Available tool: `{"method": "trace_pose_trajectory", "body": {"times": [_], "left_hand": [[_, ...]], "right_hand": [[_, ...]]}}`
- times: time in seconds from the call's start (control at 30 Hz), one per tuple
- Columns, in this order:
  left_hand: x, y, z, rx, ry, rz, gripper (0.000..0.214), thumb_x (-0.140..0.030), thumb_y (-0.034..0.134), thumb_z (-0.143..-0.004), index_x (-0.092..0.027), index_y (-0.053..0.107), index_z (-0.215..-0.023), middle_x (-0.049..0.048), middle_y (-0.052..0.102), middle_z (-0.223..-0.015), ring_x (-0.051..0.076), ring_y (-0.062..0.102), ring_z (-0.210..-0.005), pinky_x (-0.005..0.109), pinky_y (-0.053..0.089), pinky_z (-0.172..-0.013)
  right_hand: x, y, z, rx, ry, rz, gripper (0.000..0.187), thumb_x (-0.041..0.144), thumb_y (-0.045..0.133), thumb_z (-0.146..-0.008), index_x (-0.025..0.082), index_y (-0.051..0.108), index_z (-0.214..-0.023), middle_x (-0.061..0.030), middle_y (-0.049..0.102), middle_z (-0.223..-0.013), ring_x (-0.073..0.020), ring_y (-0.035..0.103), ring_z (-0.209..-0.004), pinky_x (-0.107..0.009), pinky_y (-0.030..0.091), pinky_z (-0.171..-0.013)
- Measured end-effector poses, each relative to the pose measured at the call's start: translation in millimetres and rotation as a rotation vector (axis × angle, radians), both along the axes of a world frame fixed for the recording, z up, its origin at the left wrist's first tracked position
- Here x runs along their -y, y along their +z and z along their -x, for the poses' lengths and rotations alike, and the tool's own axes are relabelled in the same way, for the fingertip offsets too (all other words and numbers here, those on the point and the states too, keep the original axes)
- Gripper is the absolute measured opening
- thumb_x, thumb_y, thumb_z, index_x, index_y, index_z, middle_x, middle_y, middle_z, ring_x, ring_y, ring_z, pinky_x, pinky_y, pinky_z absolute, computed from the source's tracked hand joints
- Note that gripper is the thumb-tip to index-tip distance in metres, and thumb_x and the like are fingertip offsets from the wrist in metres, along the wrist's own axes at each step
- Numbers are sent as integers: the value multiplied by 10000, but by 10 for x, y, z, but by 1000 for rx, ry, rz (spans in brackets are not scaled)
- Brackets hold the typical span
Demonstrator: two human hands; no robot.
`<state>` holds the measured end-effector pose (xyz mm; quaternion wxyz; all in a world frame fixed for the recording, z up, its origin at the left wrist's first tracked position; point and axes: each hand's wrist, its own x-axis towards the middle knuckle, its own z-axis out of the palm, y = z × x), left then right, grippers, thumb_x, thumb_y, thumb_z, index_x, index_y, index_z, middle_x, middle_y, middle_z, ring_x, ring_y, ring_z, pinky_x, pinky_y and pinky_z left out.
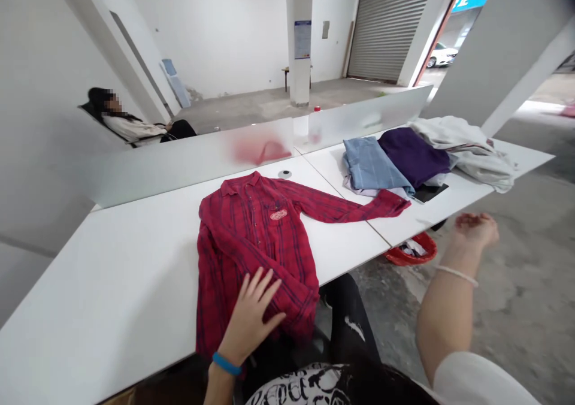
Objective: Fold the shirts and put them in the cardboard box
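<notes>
A red and navy plaid shirt (265, 231) lies front up on the white table. Its left-side sleeve is folded across the body, and the other sleeve stretches out to the right. My left hand (254, 309), with a blue band at the wrist, rests flat on the lower part of the shirt, fingers spread. Off the table's front edge, to the right, my right hand (476, 230) is raised in the air, apart from the shirt. Its fingers are foreshortened and blurred, so I cannot see whether they hold anything.
Folded blue denim (375, 162), a dark purple garment (415, 153) and a heap of pale clothes (467, 144) lie on the table's right part. A frosted divider (193, 162) runs along the back. Below stands a red basket (412, 252). A person (130, 126) sits beyond the divider.
</notes>
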<state>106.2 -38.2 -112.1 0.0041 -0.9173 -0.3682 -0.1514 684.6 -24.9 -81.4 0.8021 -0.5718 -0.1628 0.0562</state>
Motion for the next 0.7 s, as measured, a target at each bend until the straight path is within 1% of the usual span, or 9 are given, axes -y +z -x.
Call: {"method": "trace_pose_trajectory", "body": {"times": [0.1, 0.23, 0.3, 0.37, 0.4, 0.47, 0.53, 0.63, 0.7], "left_hand": [[11, 29, -324, -82, -155, 52, 606, -361, 596, -829, -260, 398, -1393, 61, 422, -1442, 294, 336, -1348, 513, 373, -1043], [-96, 142, -355, 25, -121, 89, 310, -170, 430, -912, -237, 654, -1116, 24, 640, -1211, 189, 539, -1185, 363, 482, -957], [-157, 266, -305, 87, -83, 143, 291, -216, 414, -929, -230, 683, -1037, 21, 670, -1151, 159, 578, -1124, 328, 482, -959], [-179, 353, -296, 65, -88, 208, 292, -339, 496, -898, -240, 641, -1132, 33, 624, -1237, 174, 548, -1169, 343, 461, -989], [-171, 356, -313, 20, -118, 234, 399, -408, 563, -851, -248, 589, -1215, 46, 570, -1310, 198, 504, -1224, 368, 446, -1006], [-120, 269, -373, -103, -182, 237, 721, -472, 686, -730, -245, 436, -1367, 84, 430, -1435, 264, 374, -1330, 439, 388, -1052], [-45, 94, -436, -190, -166, 172, 861, -425, 728, -700, -234, 321, -1433, 104, 328, -1491, 304, 267, -1379, 493, 320, -1086], [37, -142, -482, -213, -72, 84, 734, -304, 644, -799, -250, 298, -1443, 77, 306, -1505, 287, 247, -1388, 489, 276, -1109], [46, -189, -488, -187, -72, 105, 596, -260, 555, -860, -279, 347, -1419, 50, 345, -1489, 258, 275, -1381, 475, 287, -1105]], "right_hand": [[158, -326, 199, -174, -107, -27, 101, 245, 505, -682, 264, 407, -672, 12, 479, -626, -169, 545, -598, -426, 468, -711], [155, -638, 613, -204, 81, 88, 58, 230, 547, -626, 206, 518, -670, 17, 524, -587, -139, 539, -568, -345, 483, -670], [126, -737, 816, -163, 131, 173, 92, 248, 559, -606, 178, 554, -666, 4, 562, -615, -145, 558, -625, -322, 477, -680], [100, -784, 1019, -44, 110, 289, 135, 269, 541, -616, 164, 585, -689, -12, 592, -677, -155, 557, -694, -319, 464, -720], [93, -791, 1128, 26, 91, 345, 160, 279, 523, -632, 159, 596, -710, -22, 602, -714, -159, 551, -719, -323, 457, -739], [97, -794, 1381, 125, 62, 384, 210, 296, 493, -671, 153, 609, -772, -46, 618, -794, -172, 550, -768, -336, 446, -774], [144, -830, 1692, 146, 29, 330, 242, 304, 474, -710, 153, 601, -851, -66, 621, -884, -187, 562, -847, -347, 438, -824], [313, -1032, 2247, 140, -26, 245, 242, 292, 464, -748, 174, 567, -934, -70, 594, -1014, -197, 546, -1000, -359, 400, -927], [476, -1246, 2624, 83, 72, 283, 219, 286, 477, -742, 189, 561, -920, -59, 588, -1026, -204, 536, -1028, -369, 385, -951]]}}
